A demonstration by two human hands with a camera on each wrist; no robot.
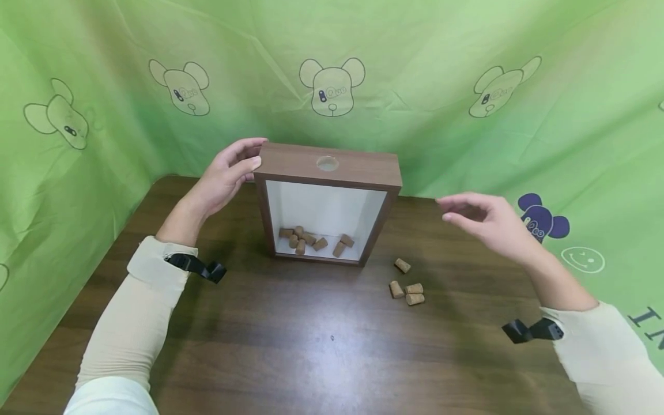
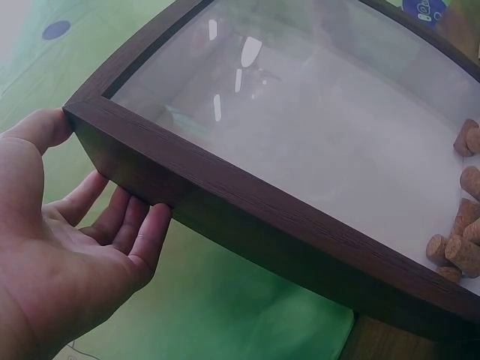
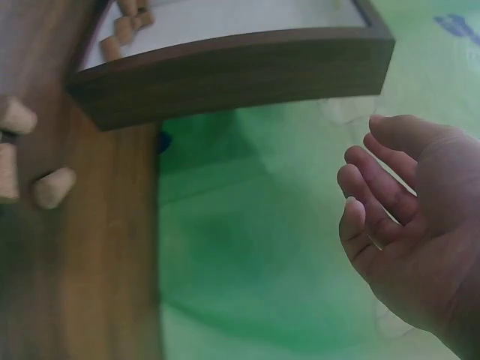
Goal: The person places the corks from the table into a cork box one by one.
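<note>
A brown wooden shadow box (image 1: 332, 167) with a glass front and a round hole in its top stands upright on the table. Several corks (image 1: 301, 239) lie inside at its bottom. At the box's upper left corner rests my left hand (image 1: 223, 176); in the left wrist view its thumb (image 2: 46, 129) and fingertips touch the frame's side. Off to the right of the box, my right hand (image 1: 485, 222) hangs in the air, its fingers loosely bent with nothing between them. Several loose corks (image 1: 402, 266) lie on the table between box and right hand.
The dark wooden table (image 1: 259, 346) carries the box near its back edge. A green curtain (image 1: 415, 69) with mouse-head prints hangs behind and at both sides. Each wrist wears a black camera strap (image 1: 194, 266).
</note>
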